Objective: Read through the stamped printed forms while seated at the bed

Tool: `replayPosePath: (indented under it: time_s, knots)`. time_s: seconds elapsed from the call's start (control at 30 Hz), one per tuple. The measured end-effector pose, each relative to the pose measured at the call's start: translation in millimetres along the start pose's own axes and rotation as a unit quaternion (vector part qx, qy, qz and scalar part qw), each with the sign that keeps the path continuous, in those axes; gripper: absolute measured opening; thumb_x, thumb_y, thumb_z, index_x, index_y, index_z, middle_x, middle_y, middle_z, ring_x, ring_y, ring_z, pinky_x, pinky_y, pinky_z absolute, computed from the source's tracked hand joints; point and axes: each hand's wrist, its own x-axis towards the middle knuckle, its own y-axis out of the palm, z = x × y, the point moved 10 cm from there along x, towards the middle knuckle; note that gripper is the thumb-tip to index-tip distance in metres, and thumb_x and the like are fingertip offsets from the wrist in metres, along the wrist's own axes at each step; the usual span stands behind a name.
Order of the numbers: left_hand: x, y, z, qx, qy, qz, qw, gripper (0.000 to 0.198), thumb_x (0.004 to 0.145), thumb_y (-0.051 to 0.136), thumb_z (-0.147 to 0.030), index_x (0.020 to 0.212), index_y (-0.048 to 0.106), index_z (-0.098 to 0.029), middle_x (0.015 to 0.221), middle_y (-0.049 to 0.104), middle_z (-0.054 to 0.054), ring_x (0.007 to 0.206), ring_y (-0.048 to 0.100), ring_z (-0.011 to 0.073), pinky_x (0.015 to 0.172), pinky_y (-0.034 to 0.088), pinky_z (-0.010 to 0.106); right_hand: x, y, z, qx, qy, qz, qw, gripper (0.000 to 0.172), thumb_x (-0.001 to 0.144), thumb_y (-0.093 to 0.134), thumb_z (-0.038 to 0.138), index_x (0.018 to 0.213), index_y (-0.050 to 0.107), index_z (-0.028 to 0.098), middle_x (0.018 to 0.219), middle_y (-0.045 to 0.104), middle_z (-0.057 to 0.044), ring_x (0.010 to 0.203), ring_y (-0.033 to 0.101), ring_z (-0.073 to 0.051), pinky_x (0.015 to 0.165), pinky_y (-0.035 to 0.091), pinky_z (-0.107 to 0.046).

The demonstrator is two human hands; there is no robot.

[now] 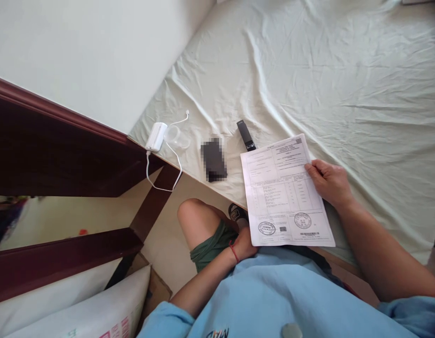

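Note:
A printed paper form (286,192) with two round stamps near its bottom is held over the edge of a bed. My right hand (328,182) grips its right edge, thumb on top. My left hand (244,244), with a red string at the wrist, holds the bottom left corner from underneath; its fingers are hidden behind the sheet. The paper partly lies on the pale green bedsheet (344,84).
On the sheet lie a blurred dark phone (213,160), a slim black remote-like device (246,135), a white power bank (156,136) with a white cable and a clear plastic lid (177,136). A dark wood headboard frame (62,141) stands left; white sacks (83,305) lie below.

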Motion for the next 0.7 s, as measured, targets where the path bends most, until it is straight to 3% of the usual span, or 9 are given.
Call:
replayPosePath:
  time_s: [0.13, 0.23, 0.37, 0.43, 0.53, 0.7]
  knots:
    - [-11.1, -9.9, 8.9, 0.024, -0.004, -0.027, 0.999, 0.020, 0.091, 0.067, -0.031, 0.098, 0.081, -0.020, 0.105, 0.082, 0.013, 0.102, 0.076, 0.0293, 0.097, 0.063, 0.045, -1.2, -1.6, -0.7, -0.002, 0.005, -0.004, 1.000, 0.035, 0.099, 0.053, 0.051, 0.072, 0.050, 0.028, 0.064, 0.060, -0.004, 0.061, 0.054, -0.023, 0.064, 0.036, -0.038]
    - [-29.3, -46.8, 14.1, 0.140, -0.013, -0.065, 0.988, 0.024, 0.096, 0.054, -0.022, 0.099, 0.078, -0.019, 0.100, 0.079, 0.013, 0.092, 0.074, 0.0249, 0.086, 0.062, 0.041, -1.8, -1.5, -0.1, -0.008, 0.007, 0.002, 1.000, 0.037, 0.100, 0.051, 0.053, 0.072, 0.049, 0.028, 0.063, 0.059, -0.003, 0.061, 0.053, -0.023, 0.063, 0.035, -0.038]
    - [-75.4, -114.4, 15.4, 0.364, 0.023, -0.150, 0.919, 0.032, 0.101, 0.046, -0.019, 0.103, 0.078, -0.020, 0.110, 0.080, 0.013, 0.100, 0.074, 0.0271, 0.090, 0.060, 0.044, -3.4, 1.1, 0.0, -0.024, 0.004, 0.007, 1.000, 0.035, 0.100, 0.050, 0.048, 0.072, 0.046, 0.028, 0.062, 0.057, -0.003, 0.060, 0.053, -0.022, 0.064, 0.035, -0.039]
    - [-104.7, -134.3, 13.0, 0.452, 0.063, -0.179, 0.872, 0.031, 0.101, 0.049, -0.019, 0.108, 0.080, -0.021, 0.119, 0.081, 0.013, 0.114, 0.074, 0.0297, 0.098, 0.057, 0.047, -4.7, 2.9, 1.4, -0.036, -0.004, 0.008, 0.999, 0.033, 0.100, 0.051, 0.047, 0.073, 0.047, 0.028, 0.063, 0.058, -0.004, 0.061, 0.054, -0.023, 0.064, 0.034, -0.039]
    - [-140.2, -135.0, 11.8, 0.519, 0.133, -0.160, 0.829, 0.032, 0.100, 0.057, -0.020, 0.121, 0.079, -0.026, 0.134, 0.079, 0.009, 0.129, 0.071, 0.0284, 0.112, 0.050, 0.046, -6.1, 3.3, 7.5, -0.053, -0.016, 0.014, 0.998, 0.032, 0.101, 0.050, 0.046, 0.075, 0.049, 0.028, 0.064, 0.059, -0.004, 0.062, 0.056, -0.024, 0.065, 0.034, -0.039]
    - [-157.8, -120.8, 12.8, 0.537, 0.182, -0.121, 0.815, 0.042, 0.098, 0.060, -0.021, 0.138, 0.072, -0.025, 0.144, 0.074, 0.008, 0.134, 0.069, 0.0280, 0.120, 0.042, 0.045, -0.4, -3.8, 17.6, -0.129, -0.013, 0.043, 0.991, 0.030, 0.103, 0.050, 0.044, 0.079, 0.052, 0.027, 0.071, 0.066, -0.007, 0.065, 0.056, -0.024, 0.065, 0.035, -0.039]
